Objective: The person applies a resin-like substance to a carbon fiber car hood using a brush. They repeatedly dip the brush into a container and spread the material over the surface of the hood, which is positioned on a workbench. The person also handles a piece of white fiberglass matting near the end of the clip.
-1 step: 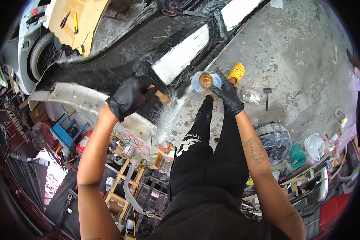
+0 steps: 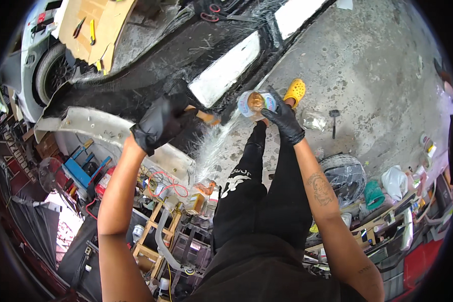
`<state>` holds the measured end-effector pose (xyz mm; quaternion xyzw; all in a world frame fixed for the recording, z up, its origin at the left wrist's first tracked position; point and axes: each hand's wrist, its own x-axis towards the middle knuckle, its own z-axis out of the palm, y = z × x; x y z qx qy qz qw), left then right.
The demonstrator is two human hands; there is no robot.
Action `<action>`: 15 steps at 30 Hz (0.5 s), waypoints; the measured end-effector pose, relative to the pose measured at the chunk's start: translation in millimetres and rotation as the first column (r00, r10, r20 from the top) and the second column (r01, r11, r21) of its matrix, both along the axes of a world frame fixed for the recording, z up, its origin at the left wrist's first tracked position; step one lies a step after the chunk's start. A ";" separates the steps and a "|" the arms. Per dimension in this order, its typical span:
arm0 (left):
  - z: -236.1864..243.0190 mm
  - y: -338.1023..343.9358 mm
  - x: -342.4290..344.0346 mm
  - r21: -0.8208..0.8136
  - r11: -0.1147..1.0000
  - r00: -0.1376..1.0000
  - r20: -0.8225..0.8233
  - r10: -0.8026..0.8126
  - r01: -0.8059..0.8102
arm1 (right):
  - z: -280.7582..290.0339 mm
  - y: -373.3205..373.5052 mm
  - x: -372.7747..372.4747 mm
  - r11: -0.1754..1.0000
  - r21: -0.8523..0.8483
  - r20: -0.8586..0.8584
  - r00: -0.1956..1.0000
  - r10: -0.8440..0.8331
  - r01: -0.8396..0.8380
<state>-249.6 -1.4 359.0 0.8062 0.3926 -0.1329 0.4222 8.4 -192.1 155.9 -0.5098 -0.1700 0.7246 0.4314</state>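
My left hand (image 2: 158, 121), in a black glove, is closed around the wooden handle of a paintbrush (image 2: 207, 118). The brush head hovers over or touches the edge of a large black panel (image 2: 131, 85) covered with fibre cloth; I cannot tell which. Loose whitish glass-fibre strands (image 2: 214, 148) hang off that edge just below the brush. In my right hand (image 2: 285, 123), also gloved in black, is a clear plastic cup (image 2: 243, 104) with amber liquid in it. The cup is held to the right of the brush, above my leg.
White rectangular pieces (image 2: 225, 70) lie on the panel. Red-handled scissors (image 2: 210, 13) rest at the top; cardboard (image 2: 88, 30) holds a yellow cutter (image 2: 92, 32) and pliers (image 2: 79, 27). A mallet (image 2: 334, 124) is on the concrete floor (image 2: 367, 75). Clutter, including a wooden frame (image 2: 151, 231), stands near me.
The brush has shifted slightly right and away from me along the panel edge. The view has moved a little; the cup stays in my right hand.
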 end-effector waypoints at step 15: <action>-71.1 -25.5 47.0 0.153 0.977 0.965 0.193 -0.175 0.146 | 8.6 26.8 -18.4 0.999 0.021 0.041 0.999 0.035 -0.036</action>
